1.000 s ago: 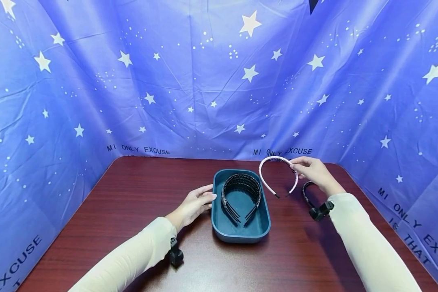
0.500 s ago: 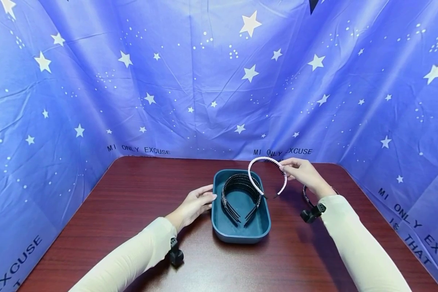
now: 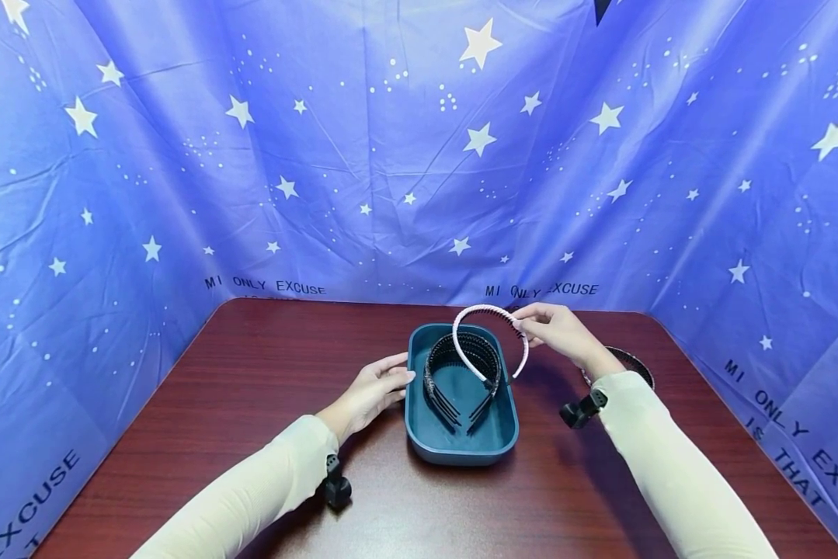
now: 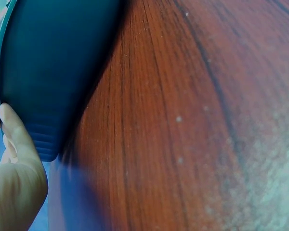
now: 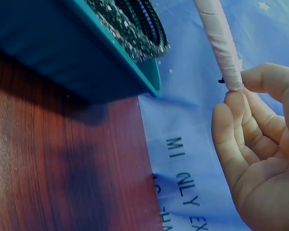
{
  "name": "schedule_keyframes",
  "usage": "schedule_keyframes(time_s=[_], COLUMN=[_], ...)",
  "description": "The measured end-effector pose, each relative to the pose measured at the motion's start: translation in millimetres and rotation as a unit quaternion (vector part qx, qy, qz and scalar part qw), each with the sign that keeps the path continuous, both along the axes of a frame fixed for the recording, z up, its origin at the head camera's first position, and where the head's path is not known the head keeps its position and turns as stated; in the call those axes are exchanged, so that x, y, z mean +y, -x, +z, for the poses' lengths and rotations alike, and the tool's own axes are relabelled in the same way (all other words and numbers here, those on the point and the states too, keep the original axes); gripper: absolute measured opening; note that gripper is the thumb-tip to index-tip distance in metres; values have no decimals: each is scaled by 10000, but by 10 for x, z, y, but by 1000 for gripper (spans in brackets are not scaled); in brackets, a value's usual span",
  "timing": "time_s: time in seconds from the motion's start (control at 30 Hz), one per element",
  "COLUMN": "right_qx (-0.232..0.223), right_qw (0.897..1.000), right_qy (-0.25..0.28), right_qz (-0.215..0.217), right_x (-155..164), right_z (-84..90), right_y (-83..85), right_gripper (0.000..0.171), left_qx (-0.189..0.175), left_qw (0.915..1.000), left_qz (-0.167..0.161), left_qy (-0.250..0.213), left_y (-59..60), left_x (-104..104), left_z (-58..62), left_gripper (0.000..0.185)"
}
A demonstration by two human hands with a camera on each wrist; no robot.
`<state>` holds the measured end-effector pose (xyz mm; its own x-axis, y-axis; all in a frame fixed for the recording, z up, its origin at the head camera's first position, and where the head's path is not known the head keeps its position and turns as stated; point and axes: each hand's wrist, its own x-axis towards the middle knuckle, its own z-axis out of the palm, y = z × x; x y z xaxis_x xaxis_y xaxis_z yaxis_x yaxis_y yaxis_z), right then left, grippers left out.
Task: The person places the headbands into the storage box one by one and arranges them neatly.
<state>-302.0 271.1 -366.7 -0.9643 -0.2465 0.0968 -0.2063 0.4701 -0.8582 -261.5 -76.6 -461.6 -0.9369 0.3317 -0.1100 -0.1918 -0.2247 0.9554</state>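
Note:
In the head view my right hand [image 3: 554, 330] pinches a pale pink headband [image 3: 488, 308] at its right side, between thumb and fingers. The headband hangs above the right part of a dark teal bin [image 3: 460, 454], its ends pointing down. Several black headbands [image 3: 439, 392] stand nested in the bin, some glittery in the right wrist view. My left hand [image 3: 371, 390] rests its extended fingers against the bin's left side near the rim. The left wrist view shows fingertips [image 4: 7, 115] touching the outer wall. Part of the headband stack is hidden behind the pink headband.
A dark headband [image 3: 638, 366] lies on the table to the right, partly hidden by the right wrist. The brown wooden table [image 3: 251, 357] meets a blue star-printed curtain [image 3: 363, 155] at the back and sides.
My right hand has moved left with the pink headband, from beside the bin to over its right part. More of the dark headband on the right shows. The left hand stays still.

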Motion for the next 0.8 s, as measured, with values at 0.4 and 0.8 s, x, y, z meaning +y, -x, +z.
schedule_keyframes(time_s=[0.4, 0.8], right_qx=[-128, -136], right_qw=[9996, 9994], right_qy=[50, -50], right_qz=[250, 302], right_x=[-222, -324], right_z=[-61, -135], right_y=[-48, -105], right_gripper=[33, 31], left_qx=[-13, -20], left_qw=[10000, 10000], left_qz=[61, 55], left_qy=[26, -28], left_y=[4, 6], left_x=[10, 9], left_z=[2, -6], left_gripper=[56, 56])
